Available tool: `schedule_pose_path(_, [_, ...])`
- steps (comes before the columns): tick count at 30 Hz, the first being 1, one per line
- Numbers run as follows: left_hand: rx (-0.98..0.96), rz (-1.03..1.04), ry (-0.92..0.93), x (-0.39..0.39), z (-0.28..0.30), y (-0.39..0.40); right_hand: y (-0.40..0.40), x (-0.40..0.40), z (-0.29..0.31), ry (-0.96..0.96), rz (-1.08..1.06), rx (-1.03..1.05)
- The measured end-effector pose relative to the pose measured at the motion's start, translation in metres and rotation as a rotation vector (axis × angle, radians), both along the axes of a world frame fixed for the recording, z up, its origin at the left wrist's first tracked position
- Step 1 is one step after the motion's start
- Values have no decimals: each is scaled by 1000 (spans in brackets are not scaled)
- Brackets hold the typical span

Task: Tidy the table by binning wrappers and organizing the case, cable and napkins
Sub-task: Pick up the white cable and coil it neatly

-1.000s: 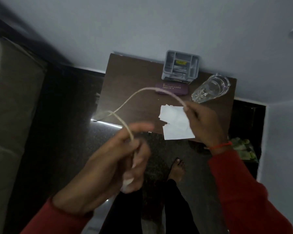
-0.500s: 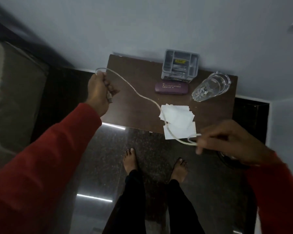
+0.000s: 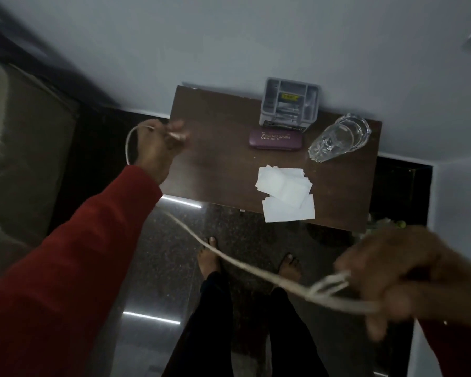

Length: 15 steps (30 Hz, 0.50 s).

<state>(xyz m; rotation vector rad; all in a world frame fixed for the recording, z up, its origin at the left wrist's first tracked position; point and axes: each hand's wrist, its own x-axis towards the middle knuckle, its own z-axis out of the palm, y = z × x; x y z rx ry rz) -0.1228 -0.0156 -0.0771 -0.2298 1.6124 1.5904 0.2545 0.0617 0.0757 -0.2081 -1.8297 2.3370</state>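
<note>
While the cable (image 3: 237, 263) is stretching between the hands above the floor, I'm seeing the left hand (image 3: 154, 148) pinching one end and the right hand (image 3: 397, 278) gripping loops; I'm judging even, loose coils will be winding best, clear of the napkins (image 3: 283, 191).

cable (image 3: 245, 265): 1 | case (image 3: 275, 139): 1 | glass (image 3: 340, 137): 1 | organizer (image 3: 288, 105): 1 | hands: 2

A dim room in a home: a small wooden table (image 3: 215, 148) against a plain wall, a cushioned sofa (image 3: 25, 148) at 9 o'clock, polished stone floor (image 3: 169, 268) and bare feet (image 3: 210, 257) at 6 o'clock.
</note>
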Motion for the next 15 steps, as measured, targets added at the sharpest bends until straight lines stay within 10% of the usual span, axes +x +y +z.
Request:
schedule_pose_path(9, [-346, -1105, -165, 56, 4, -38, 44, -17, -24, -480, -1057, 530])
schedule_pose_path(15, [300, -1343, -1057, 109, 73, -49, 76, -22, -76, -578, -1190, 635])
